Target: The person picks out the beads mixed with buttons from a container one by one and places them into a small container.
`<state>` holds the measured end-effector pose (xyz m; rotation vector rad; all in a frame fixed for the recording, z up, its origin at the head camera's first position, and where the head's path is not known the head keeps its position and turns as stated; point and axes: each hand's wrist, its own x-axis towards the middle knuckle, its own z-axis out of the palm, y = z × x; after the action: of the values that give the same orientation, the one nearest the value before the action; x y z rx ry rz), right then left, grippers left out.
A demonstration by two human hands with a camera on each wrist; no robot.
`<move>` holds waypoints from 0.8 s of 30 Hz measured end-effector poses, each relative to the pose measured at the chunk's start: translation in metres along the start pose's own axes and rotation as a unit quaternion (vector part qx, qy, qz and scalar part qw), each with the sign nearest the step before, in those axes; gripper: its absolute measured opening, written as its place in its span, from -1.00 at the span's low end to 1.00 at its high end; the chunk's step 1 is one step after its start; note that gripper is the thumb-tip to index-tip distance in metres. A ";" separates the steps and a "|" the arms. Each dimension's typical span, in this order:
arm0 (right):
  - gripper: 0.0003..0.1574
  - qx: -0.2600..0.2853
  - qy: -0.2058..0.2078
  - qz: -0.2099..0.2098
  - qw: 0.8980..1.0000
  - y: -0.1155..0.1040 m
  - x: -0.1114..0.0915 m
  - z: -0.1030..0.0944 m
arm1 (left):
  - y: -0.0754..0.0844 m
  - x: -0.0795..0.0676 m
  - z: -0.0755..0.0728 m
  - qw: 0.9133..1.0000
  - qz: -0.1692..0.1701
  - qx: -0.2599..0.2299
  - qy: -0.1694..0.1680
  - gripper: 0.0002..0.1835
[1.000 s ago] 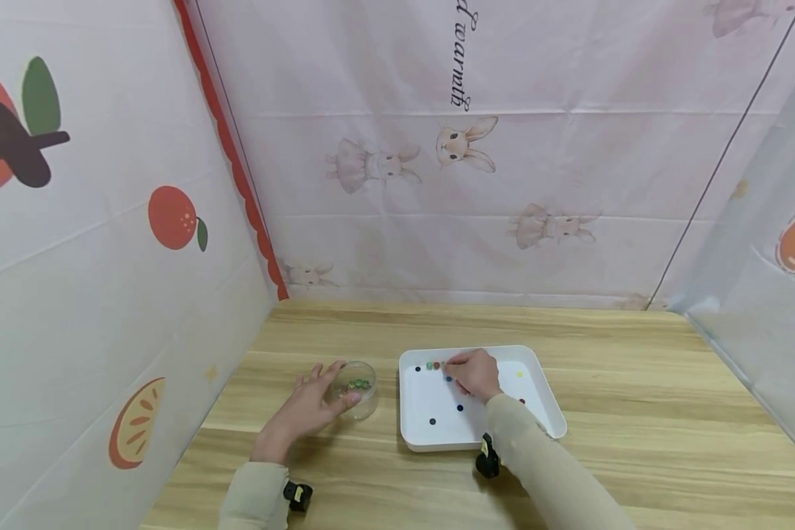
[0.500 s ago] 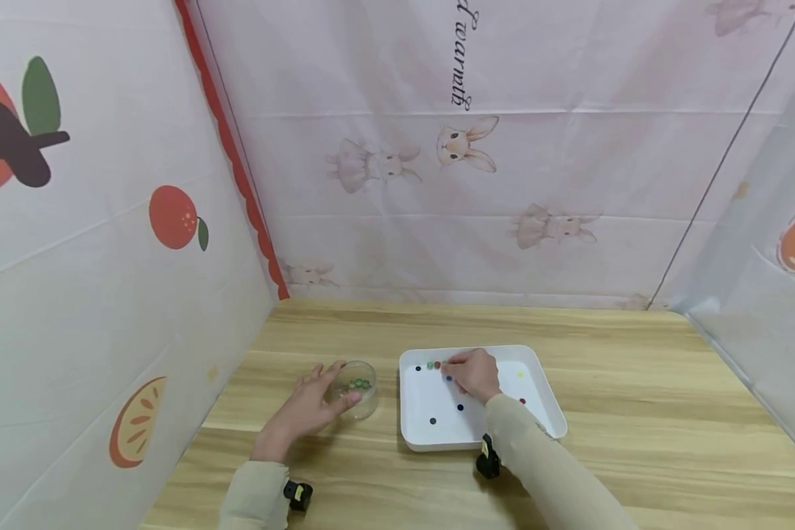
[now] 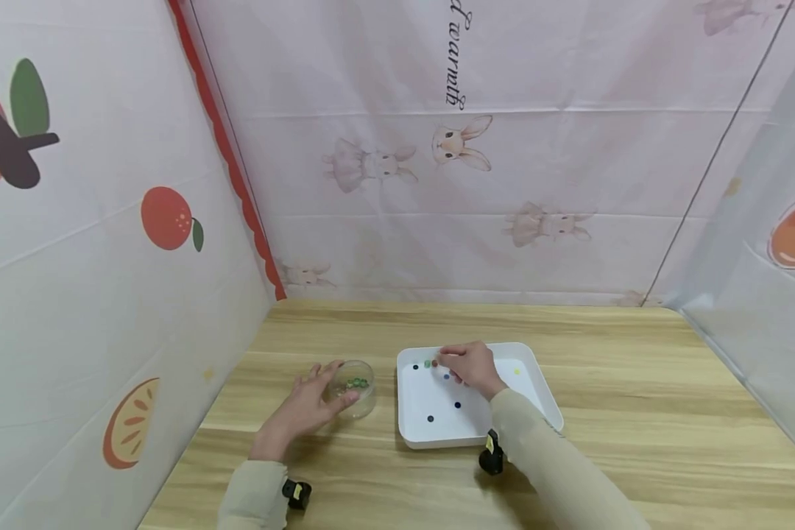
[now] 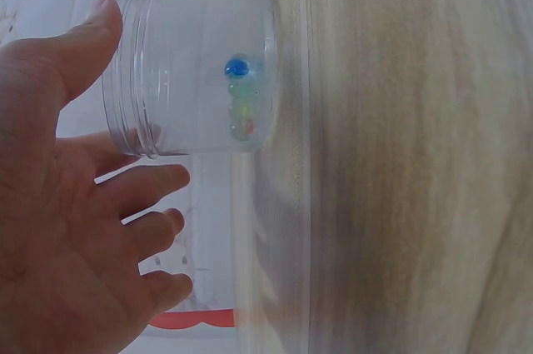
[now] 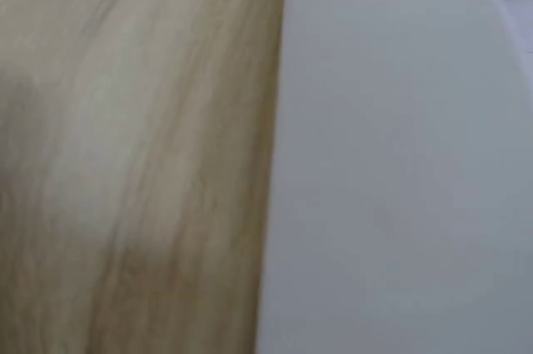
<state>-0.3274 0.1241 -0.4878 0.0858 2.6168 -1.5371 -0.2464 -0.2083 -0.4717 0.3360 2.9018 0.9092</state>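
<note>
My left hand holds a clear round jar by its rim, thumb and index finger on opposite sides. The left wrist view shows this hand at the threaded mouth, other fingers loosely bent. Small translucent beads, blue, green and reddish, lie at the jar's bottom. My right hand is over the white tray, thumb and index fingertips close together beside a red bead. A green bead sits left of the red one. I cannot tell whether anything is between those fingertips.
Small coloured dots are scattered over the tray floor, including a black dot, a blue dot and a yellow dot. The tray stands on a wooden table. Printed cloth hangs around the back and sides.
My right hand has risen slightly, its fingertips a little farther up and left, and its sleeve now covers the red dot at the tray's right. The left hand stays on the jar.
</note>
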 end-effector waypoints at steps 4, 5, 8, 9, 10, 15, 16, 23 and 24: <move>-0.68 0.020 -0.013 -0.016 1.000 -0.010 -0.003 -0.002 | 0.000 0.001 0.000 1.000 0.001 -0.001 0.001 -0.04; -0.67 0.027 -0.017 -0.020 0.999 -0.012 -0.004 -0.002 | 0.000 0.001 0.000 1.000 0.002 -0.002 0.002 -0.04; -0.59 0.054 -0.038 -0.042 0.997 -0.018 -0.006 -0.003 | -0.001 0.000 0.000 1.000 0.002 -0.005 0.002 -0.03; -0.56 0.065 -0.048 -0.048 0.996 -0.020 -0.007 -0.003 | -0.001 0.001 0.000 1.000 0.003 -0.006 0.003 -0.03; -0.54 0.074 -0.059 -0.055 0.994 -0.021 -0.007 -0.003 | -0.001 0.001 0.000 1.000 0.004 -0.006 0.003 -0.03; -0.53 0.090 -0.101 -0.081 0.987 -0.033 -0.013 0.002 | -0.002 0.001 0.001 1.000 0.003 -0.003 0.001 -0.04; -0.53 0.087 -0.107 -0.086 0.987 -0.035 -0.014 0.003 | -0.001 0.001 0.000 1.000 0.002 -0.003 0.002 -0.04; -0.60 0.092 -0.136 -0.111 0.980 -0.050 -0.019 0.016 | 0.001 -0.001 -0.002 1.000 -0.004 -0.009 0.001 -0.04; -0.60 0.094 -0.139 -0.114 0.979 -0.052 -0.020 0.018 | 0.001 -0.001 -0.002 1.000 -0.003 -0.008 0.001 -0.04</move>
<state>-0.3121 0.0829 -0.4495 -0.3999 2.3231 -1.7218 -0.2453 -0.2090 -0.4690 0.3248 2.8935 0.9328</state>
